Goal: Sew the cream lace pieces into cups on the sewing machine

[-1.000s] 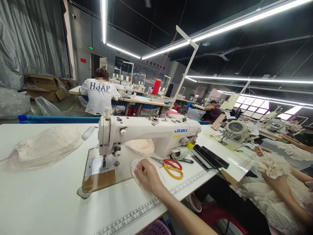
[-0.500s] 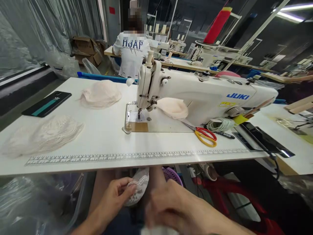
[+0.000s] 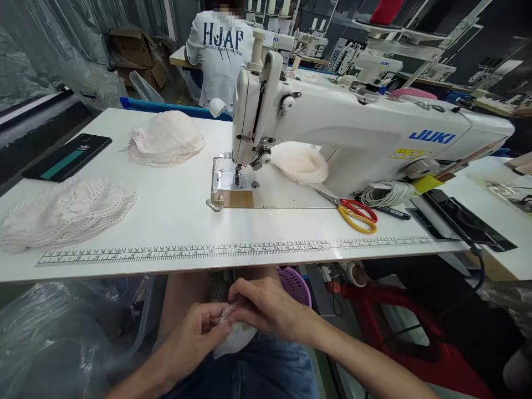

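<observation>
Over my lap, below the table's front edge, my left hand (image 3: 203, 332) pinches a small white lace-edged fabric cup (image 3: 236, 339). My right hand (image 3: 266, 307) is closed on the same piece's upper edge, close to the left fingertips; part of the lace is hidden by the fingers. Beyond them on the table stands a white sewing machine (image 3: 353, 122), with a pale peach fabric cup (image 3: 301, 164) lying under its arm. At the left lie a stack of white lace cups (image 3: 83, 210) and a pale pink lace stack (image 3: 166, 138).
Scissors (image 3: 357, 216) with red and yellow handles lie beside a coil of cord (image 3: 386, 194). A dark phone-like slab (image 3: 68, 158) rests at the far left. A printed ruler (image 3: 233, 250) runs along the front edge. Below stands a purple basket (image 3: 296, 285). A person (image 3: 222, 55) sits beyond.
My right hand has come up from lower down and closed on the fabric cup beside my left hand. The view has tilted down slightly, showing more of my lap.
</observation>
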`<state>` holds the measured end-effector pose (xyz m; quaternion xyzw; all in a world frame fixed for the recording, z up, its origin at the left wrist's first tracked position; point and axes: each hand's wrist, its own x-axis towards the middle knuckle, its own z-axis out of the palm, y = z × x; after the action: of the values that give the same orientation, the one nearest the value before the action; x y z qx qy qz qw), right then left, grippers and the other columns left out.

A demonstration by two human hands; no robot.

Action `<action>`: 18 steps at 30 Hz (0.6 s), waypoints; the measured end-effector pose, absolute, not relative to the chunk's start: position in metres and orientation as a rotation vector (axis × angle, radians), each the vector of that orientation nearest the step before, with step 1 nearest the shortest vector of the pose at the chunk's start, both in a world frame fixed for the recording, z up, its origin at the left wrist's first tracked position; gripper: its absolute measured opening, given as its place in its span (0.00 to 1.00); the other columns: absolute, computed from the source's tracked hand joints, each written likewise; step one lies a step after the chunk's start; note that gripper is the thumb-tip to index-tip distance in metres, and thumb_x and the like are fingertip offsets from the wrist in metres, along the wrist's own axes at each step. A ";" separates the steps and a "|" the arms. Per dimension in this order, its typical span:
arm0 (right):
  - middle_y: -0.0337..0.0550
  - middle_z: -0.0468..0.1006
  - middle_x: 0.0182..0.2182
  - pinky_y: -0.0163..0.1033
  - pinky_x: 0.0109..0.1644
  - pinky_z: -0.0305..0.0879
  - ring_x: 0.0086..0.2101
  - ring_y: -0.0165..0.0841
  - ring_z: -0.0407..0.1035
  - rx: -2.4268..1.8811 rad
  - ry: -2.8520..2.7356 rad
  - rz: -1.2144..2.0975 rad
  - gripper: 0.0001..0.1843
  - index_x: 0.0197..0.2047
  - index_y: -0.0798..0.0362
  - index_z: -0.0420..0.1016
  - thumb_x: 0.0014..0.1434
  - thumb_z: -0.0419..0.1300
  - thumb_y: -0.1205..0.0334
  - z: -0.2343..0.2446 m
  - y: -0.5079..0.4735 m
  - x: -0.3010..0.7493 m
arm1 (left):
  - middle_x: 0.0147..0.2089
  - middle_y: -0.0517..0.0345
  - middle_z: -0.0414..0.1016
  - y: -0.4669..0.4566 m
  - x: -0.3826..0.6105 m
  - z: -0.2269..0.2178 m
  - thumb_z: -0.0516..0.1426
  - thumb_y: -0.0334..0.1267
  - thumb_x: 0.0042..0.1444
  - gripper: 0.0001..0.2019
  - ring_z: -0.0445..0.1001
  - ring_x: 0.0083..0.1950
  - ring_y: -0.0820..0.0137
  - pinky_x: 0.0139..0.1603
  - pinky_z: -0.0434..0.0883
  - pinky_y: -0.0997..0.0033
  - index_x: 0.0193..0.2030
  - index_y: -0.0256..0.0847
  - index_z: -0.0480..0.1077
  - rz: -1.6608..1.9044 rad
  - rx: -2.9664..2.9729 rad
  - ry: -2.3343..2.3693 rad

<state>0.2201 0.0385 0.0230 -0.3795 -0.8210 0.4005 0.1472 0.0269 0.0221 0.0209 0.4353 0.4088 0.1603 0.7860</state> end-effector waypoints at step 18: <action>0.36 0.71 0.31 0.30 0.34 0.56 0.32 0.28 0.65 -1.110 -2.316 1.388 0.06 0.42 0.52 0.67 0.60 0.58 0.65 0.025 0.042 0.219 | 0.31 0.56 0.76 0.018 0.022 0.002 0.60 0.54 0.50 0.22 0.69 0.34 0.69 0.35 0.62 0.75 0.41 0.34 0.76 0.299 0.925 0.986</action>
<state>0.2193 0.0417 0.0246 -0.3780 -0.7884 0.4725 0.1110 0.0219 0.0175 0.0017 0.4263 0.4546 0.1379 0.7698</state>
